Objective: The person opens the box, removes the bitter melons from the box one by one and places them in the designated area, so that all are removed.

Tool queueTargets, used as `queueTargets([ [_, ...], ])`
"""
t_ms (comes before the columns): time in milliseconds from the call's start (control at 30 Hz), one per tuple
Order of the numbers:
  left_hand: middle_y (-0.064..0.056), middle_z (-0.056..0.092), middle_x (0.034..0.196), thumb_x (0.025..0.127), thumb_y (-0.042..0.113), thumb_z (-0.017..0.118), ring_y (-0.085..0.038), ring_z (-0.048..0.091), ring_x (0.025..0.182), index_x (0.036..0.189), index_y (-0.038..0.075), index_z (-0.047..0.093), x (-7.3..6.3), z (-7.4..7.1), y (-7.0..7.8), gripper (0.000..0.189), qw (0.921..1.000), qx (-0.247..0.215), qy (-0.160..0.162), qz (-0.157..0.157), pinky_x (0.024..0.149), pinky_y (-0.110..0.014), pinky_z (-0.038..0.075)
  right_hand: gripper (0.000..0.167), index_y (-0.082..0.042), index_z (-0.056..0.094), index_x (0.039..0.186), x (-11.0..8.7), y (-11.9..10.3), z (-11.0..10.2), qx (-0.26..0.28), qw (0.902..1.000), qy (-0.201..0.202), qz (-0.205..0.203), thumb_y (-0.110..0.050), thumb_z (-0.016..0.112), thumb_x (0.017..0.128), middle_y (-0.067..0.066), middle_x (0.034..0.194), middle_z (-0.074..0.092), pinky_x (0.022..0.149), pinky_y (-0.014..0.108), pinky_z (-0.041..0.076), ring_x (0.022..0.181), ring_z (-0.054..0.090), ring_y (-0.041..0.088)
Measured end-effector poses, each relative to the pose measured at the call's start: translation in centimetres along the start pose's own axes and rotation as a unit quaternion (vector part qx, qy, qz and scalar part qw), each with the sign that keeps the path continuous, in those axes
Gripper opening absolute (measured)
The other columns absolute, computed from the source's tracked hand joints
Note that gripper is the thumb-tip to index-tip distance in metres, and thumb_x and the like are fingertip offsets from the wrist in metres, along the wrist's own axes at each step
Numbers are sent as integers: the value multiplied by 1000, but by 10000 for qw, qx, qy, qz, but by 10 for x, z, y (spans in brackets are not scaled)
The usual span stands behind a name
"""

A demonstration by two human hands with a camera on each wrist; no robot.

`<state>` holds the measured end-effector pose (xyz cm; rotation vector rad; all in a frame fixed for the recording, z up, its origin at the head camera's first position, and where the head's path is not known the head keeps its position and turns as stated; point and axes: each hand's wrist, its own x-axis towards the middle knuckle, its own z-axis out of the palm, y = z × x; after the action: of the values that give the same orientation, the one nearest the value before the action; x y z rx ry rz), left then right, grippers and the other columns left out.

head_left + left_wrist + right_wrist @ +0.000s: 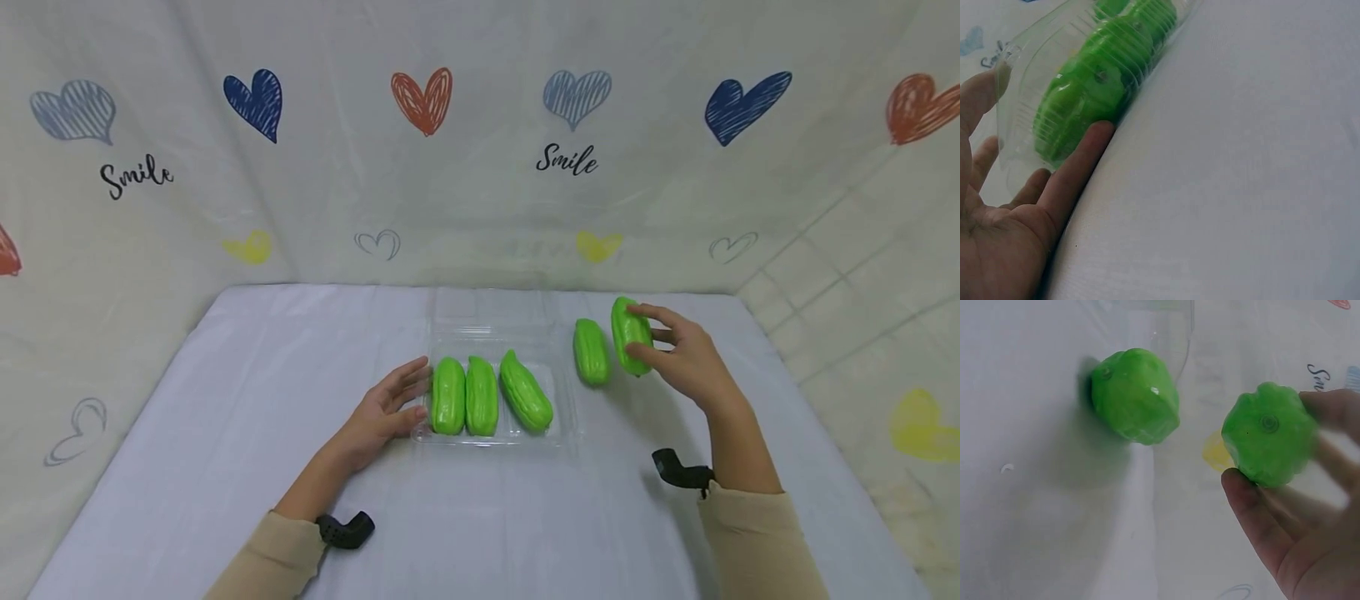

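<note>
My right hand (678, 354) holds a green ridged toy gourd (630, 335) upright between thumb and fingers, raised above the table's right side. A second gourd (592, 352) lies just left of it, outside the box. Three more gourds stand in a row inside a clear plastic clamshell box (517, 440); the rightmost gourd (527, 393) leans at a slant. Beside the box's left end, my left hand (382, 417) spreads its relaxed fingers against the wall. In the left wrist view its thumb (1082, 159) touches the box near its lower edge.
The box's clear lid (487, 310) is raised at the back. A white cloth covers the table (300, 358), which meets a pale curtain (480, 192) printed with hearts behind it. Black wrist cameras (345, 530) sit on both forearms.
</note>
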<state>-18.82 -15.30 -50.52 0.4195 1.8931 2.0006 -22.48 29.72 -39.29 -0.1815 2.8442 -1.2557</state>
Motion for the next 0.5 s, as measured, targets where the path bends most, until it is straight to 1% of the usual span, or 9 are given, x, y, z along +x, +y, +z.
queueTargets([
  [267,-6,29,162,95,19,69,-31,29,148,158,21,27,0,1,3,76,10000,-63,10,-51,100,-39,50,62,-25,45,150,4,8,1,273,9996,-77,98,-36,69,94,15,156,36,92,55,50,135,45,46],
  [500,-5,29,162,95,18,69,-30,29,148,158,21,27,1,1,3,76,9999,-80,26,-146,98,-41,51,64,-24,43,152,8,17,3,324,9992,-111,196,-37,69,94,15,159,32,94,57,48,136,43,47],
])
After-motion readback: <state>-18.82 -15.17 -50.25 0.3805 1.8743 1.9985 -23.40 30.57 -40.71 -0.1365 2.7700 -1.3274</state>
